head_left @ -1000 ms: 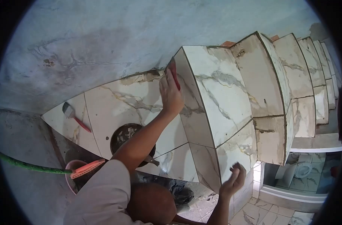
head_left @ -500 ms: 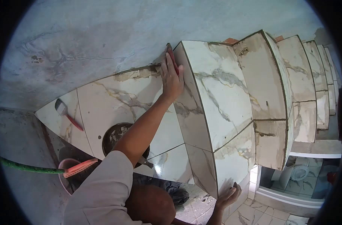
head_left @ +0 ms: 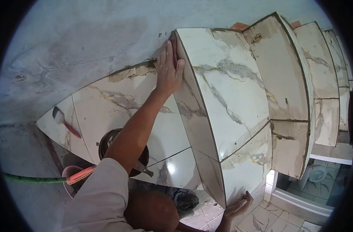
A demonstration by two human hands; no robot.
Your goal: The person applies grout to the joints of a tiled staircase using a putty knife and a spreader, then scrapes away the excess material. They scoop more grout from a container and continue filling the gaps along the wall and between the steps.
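My left hand [head_left: 170, 73] presses a thin dark red flat piece [head_left: 174, 45] against the marbled tile riser [head_left: 192, 104], in the corner where it meets the wall. Its fingers lie straight along the piece, pointing up; the piece's exact kind is hidden. At the lower end of the tiled step [head_left: 238, 116], my right hand [head_left: 238, 205] rests against the edge with loosely curled fingers and nothing visible in it. Beneath my left forearm a dark round bowl [head_left: 106, 141] is partly covered, with a metal-bladed scraper [head_left: 144, 169] across its rim.
A brush with a red handle [head_left: 71, 129] lies on the landing tiles at left. Below it stands a pink bucket [head_left: 68, 189] with an orange-headed brush [head_left: 80, 175] across it and a green hose-like handle. More tiled steps [head_left: 288, 73] with dark joints rise to the right.
My left hand has shifted up and left, and the red piece now shows only as a thin edge. My right hand stays at the step's end. The view has shifted slightly.
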